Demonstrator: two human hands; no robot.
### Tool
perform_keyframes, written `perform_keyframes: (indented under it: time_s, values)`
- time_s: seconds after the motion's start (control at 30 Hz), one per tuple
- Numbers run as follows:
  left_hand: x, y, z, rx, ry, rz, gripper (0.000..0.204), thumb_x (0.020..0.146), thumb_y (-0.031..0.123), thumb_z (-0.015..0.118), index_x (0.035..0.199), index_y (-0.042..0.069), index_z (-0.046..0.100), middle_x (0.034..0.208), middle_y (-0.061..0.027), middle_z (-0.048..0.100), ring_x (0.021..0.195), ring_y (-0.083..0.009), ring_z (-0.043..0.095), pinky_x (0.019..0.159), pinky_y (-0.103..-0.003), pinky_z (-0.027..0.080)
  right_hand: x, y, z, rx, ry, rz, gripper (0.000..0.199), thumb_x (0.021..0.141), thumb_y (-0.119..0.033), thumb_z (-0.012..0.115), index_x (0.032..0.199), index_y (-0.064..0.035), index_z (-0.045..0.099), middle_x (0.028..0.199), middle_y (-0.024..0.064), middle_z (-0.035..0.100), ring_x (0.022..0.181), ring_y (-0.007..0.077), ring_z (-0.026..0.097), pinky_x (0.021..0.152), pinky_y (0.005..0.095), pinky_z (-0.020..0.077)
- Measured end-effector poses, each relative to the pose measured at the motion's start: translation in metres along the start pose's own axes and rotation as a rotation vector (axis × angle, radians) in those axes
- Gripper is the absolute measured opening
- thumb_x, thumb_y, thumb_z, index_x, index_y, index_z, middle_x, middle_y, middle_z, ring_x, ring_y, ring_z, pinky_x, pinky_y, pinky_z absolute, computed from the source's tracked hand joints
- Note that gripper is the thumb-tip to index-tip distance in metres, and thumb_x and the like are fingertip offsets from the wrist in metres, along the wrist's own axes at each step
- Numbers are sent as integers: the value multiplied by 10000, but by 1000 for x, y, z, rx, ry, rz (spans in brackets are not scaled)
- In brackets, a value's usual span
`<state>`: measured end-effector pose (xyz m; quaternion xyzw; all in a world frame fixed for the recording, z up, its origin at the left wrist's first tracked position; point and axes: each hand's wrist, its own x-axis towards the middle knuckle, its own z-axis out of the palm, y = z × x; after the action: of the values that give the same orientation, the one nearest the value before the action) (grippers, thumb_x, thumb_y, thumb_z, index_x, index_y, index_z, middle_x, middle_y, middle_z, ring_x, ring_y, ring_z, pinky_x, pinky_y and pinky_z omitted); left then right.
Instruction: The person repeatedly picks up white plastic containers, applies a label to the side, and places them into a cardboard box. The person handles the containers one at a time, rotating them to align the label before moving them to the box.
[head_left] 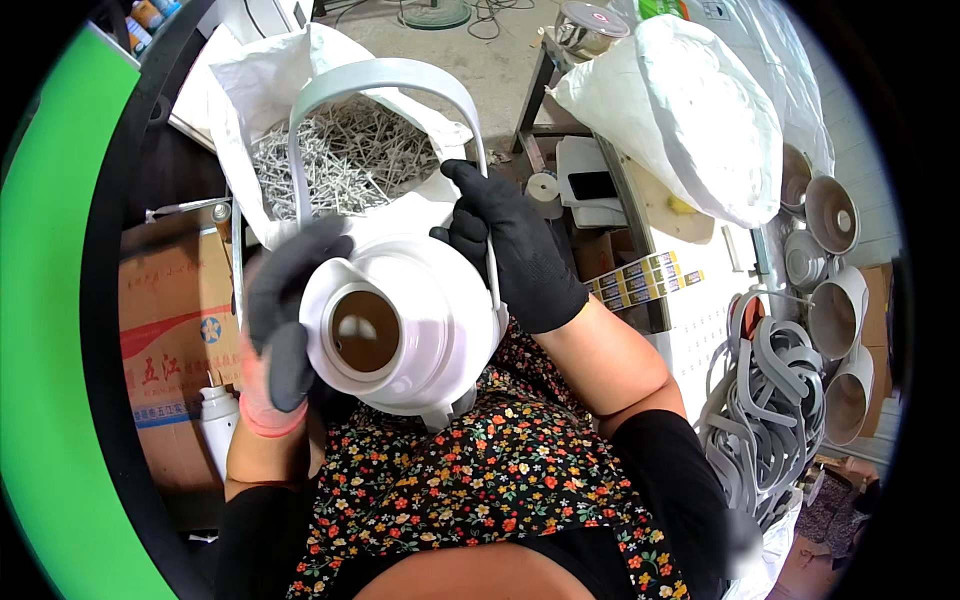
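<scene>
A green panel [45, 300] fills the left side of the view. The bench [690, 335] stands to the person's right, its left edge running alongside the right arm. A puffed white bag [705, 120] lies across the bench's far left corner, its bulk spreading inward. An open white sack [228, 80] sits ahead of the person, left of the bench, and a brown carton [165, 280] is between that sack and the green panel. A flowered apron [470, 490] covers the person's front. Toward the bench's near right corner is a tangled heap of grey handles [770, 420]; along the right edge runs a row of open round vessels [833, 215], their brownish insides showing.

The white jug [445, 310] is in front of the apron, off the bench beyond its left edge, tilted so that its mouth faces the viewer. Its arched handle [385, 72] reaches over the sack. Both hands wear dark gloves. The right hand [515, 245] is closed about the handle's right limb, close to the body. The left hand [285, 315] curves at the spout side, slightly blurred; how firmly it holds cannot be told.

Smaller still, a label sheet [640, 280] straddles the bench's left edge. A dark phone [592, 185] lies beside that edge, near a white roll [542, 195]. Thin metal pins [345, 155] fill the sack.
</scene>
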<state>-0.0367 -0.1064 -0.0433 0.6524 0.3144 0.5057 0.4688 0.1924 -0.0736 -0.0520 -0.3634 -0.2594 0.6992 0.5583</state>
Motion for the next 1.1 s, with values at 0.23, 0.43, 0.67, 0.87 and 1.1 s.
perform_keyframes:
  time_s: [0.23, 0.43, 0.67, 0.87, 1.1]
  values:
    - [12, -36, 26, -517, 89, -426, 356, 978, 196, 495, 1249, -33, 524, 1269, -154, 574, 1115, -223, 588, 970, -352, 470, -3, 24, -68, 290, -143, 18, 347, 1011, -233, 460, 1322, -82, 491, 615, -44, 383, 549, 80, 437, 546, 224, 410]
    - [12, -60, 38, -890, -153, -417, 345, 880, 50, 609, 1208, -26, 533, 1121, -91, 611, 1025, -166, 613, 942, -311, 495, -53, 3, -76, 122, 49, -126, 369, 999, -203, 456, 1342, -73, 494, 778, 23, 512, 711, 145, 548, 691, 288, 493]
    - [-14, -90, 30, -280, -230, 7, 642, 790, 146, 716, 1367, 31, 460, 1360, -130, 504, 1255, -246, 474, 1087, -387, 341, -61, 1, -83, -92, 137, -253, 386, 981, -180, 494, 1343, -47, 485, 875, 47, 533, 795, 153, 554, 753, 297, 485]
    - [-31, -75, 32, -124, -138, -63, 608, 846, 31, 593, 1415, 8, 381, 1396, -151, 464, 1301, -256, 455, 1108, -381, 332, -64, 8, -84, -263, 207, -325, 405, 965, -160, 528, 1344, -23, 478, 958, 68, 552, 867, 160, 560, 806, 305, 477]
    - [22, -21, 30, -473, 77, -426, 289, 919, 40, 575, 1204, 3, 542, 1086, -83, 640, 979, -126, 596, 890, -271, 470, -59, 11, -89, -498, 249, -422, 432, 947, -136, 567, 1344, 3, 469, 1054, 93, 573, 951, 168, 566, 868, 315, 469]
